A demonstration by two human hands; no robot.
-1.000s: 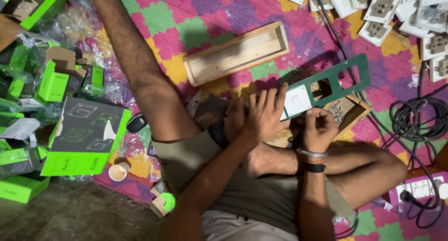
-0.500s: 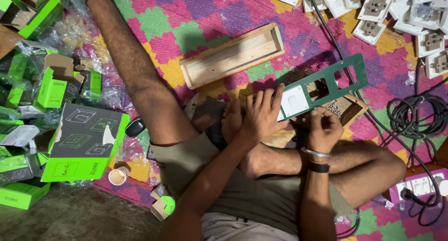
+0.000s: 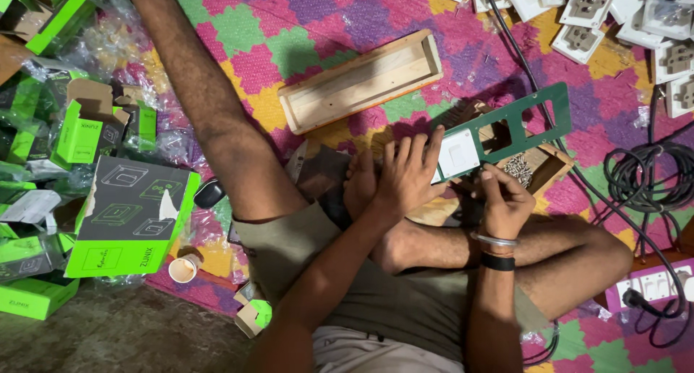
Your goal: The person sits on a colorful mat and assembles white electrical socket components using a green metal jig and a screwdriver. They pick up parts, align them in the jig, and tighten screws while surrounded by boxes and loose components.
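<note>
On the floor mat over our crossed legs, our left hand (image 3: 408,174) lies flat, fingers spread, pressing the white switch (image 3: 458,153) into the green plate (image 3: 506,131). Right hand (image 3: 504,199) is clenched at the plate's lower edge; what it pinches is hidden. Wooden box (image 3: 361,80) lies just beyond, black cable (image 3: 647,174) to the right.

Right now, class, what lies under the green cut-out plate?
Under the green plate sits a small wooden box holding screws. The left hand covers the rest.
</note>
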